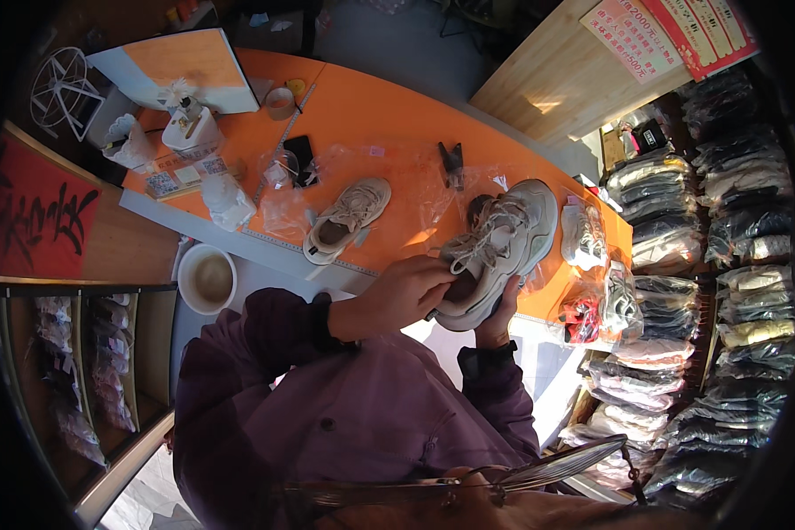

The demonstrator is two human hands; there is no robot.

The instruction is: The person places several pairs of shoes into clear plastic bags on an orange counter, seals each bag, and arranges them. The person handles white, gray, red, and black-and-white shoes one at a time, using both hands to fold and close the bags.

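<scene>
A beige lace-up sneaker [503, 232] with a thick sole is held up tilted over the table's near edge, its toe pointing away from me. My right hand [498, 318] grips it from below along the sole near the heel. At the collar beside the laces, the bent fingers of my left hand [397, 298] pinch the shoe's edge; the fingertips are partly hidden. A similar beige sneaker [348, 218] lies on the orange tabletop [377, 106] to the left, its opening facing me. Crumpled clear plastic [397, 165] spreads behind both shoes.
A black clip-like object [450, 162], a dark phone [299, 159] and a tape roll [280, 104] lie on the table. Bagged shoes [583, 235] sit at its right end. A white bucket [207, 278] stands at left. Shelves of plastic-wrapped items [669, 298] rise at right.
</scene>
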